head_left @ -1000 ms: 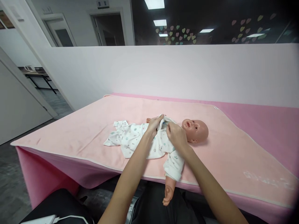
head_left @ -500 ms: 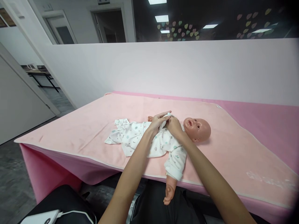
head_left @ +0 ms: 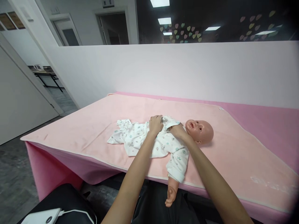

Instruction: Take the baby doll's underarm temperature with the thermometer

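Observation:
A baby doll (head_left: 201,130) lies on its back, head to the right, in a white printed baby shirt (head_left: 158,146). My left hand (head_left: 156,125) is closed at the doll's far side, fingers curled over where its far forearm lies; the forearm itself is hidden. Beside it, my right hand (head_left: 177,130) reaches under the raised shirt front near the doll's chest, its fingers covered by the cloth. The doll's near arm (head_left: 172,189) sticks out of its sleeve and hangs over the table edge. To the left, the lower part of the clothing (head_left: 123,129) lies flat.
A pale pink blanket (head_left: 88,130) covers the table over a darker pink cloth (head_left: 268,121). Behind stands a white wall (head_left: 163,71) with a window above. At lower left, a white device (head_left: 43,216) with a cable rests on a dark surface.
My left hand has left the shirt edge, moved slightly down and closed over the doll's far forearm. My right hand has slid under the shirt front. The view has shifted slightly.

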`<state>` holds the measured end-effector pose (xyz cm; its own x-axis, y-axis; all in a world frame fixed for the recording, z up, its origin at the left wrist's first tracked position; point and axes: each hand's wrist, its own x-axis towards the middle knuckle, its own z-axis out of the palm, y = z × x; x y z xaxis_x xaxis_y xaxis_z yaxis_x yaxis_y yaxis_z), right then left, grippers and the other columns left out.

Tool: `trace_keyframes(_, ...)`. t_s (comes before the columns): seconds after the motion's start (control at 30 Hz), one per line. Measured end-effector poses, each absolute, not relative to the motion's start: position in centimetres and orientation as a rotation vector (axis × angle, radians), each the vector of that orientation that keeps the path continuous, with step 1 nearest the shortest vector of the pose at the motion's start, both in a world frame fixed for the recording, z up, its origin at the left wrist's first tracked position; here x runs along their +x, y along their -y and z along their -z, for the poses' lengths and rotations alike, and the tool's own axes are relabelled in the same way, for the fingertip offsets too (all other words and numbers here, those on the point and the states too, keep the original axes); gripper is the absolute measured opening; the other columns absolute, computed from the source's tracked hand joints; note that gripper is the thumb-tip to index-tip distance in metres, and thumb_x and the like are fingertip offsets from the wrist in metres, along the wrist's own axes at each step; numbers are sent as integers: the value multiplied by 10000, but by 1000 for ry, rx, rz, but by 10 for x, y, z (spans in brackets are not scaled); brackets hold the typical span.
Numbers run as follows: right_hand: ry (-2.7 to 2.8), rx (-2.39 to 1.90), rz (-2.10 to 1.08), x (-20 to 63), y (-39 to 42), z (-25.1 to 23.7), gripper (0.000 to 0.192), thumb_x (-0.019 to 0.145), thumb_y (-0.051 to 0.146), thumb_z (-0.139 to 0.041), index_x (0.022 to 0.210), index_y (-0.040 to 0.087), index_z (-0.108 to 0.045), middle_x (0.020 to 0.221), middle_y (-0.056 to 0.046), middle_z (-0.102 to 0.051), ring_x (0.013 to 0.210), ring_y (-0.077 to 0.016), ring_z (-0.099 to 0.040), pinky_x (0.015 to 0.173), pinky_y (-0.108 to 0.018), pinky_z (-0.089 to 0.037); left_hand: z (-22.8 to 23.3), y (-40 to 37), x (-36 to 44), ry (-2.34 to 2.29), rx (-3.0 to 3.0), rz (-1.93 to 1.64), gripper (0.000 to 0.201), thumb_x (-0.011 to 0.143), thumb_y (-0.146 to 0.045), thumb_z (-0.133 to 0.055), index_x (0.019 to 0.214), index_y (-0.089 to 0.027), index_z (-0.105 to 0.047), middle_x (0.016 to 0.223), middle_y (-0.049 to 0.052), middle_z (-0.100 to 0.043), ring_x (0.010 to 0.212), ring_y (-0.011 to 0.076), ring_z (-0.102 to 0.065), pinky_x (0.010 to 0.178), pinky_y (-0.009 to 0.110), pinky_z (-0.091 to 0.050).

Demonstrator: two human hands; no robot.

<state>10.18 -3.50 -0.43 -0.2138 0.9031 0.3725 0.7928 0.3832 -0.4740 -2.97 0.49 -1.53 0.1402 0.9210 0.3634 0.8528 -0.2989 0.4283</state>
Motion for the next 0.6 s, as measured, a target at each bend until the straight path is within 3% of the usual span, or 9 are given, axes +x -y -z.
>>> trace_keyframes(0.13, 2007, -1608, -215, 104, 40, 5, 292, 781, 93, -410, 985, 150, -611, 1054, -103, -628, 945, -194, -549, 851, -285, -409, 19, -13, -21, -1809, 2487, -569, 508, 766, -117, -445, 1254, -255, -423, 1254, 65, -512, 1160, 220, -433, 956, 439, -324)
trace_keyframes(0.3, 1959, -1596, -104, 103, 43, 6, 352, 715, 64, -390, 979, 144, -609, 1011, -86, -650, 900, -176, -554, 819, -243, -394, 13, -28, -11, -1798, 2588, -483, 380, 761, -122, -485, 1120, -234, -535, 1115, 81, -590, 1125, 256, -449, 1004, 562, -167)
trace_keyframes(0.43, 1923, -1734, -54, 104, 44, 11, 307, 721, 76, -375, 881, 119, -633, 909, -122, -663, 821, -193, -577, 743, -248, -395, 13, -34, -10, -1782, 2657, -451, 298, 769, -115, -471, 1037, -187, -581, 981, 89, -630, 1040, 239, -496, 1038, 534, -99)
trace_keyframes(0.6, 1974, -1753, -56, 103, 40, 11, 303, 732, 79, -379, 901, 124, -626, 968, -116, -650, 858, -185, -567, 758, -240, -384, 17, -27, -16, -1775, 2733, -648, 268, 747, -105, -489, 984, -175, -592, 981, 92, -611, 1017, 244, -480, 1029, 475, -169)
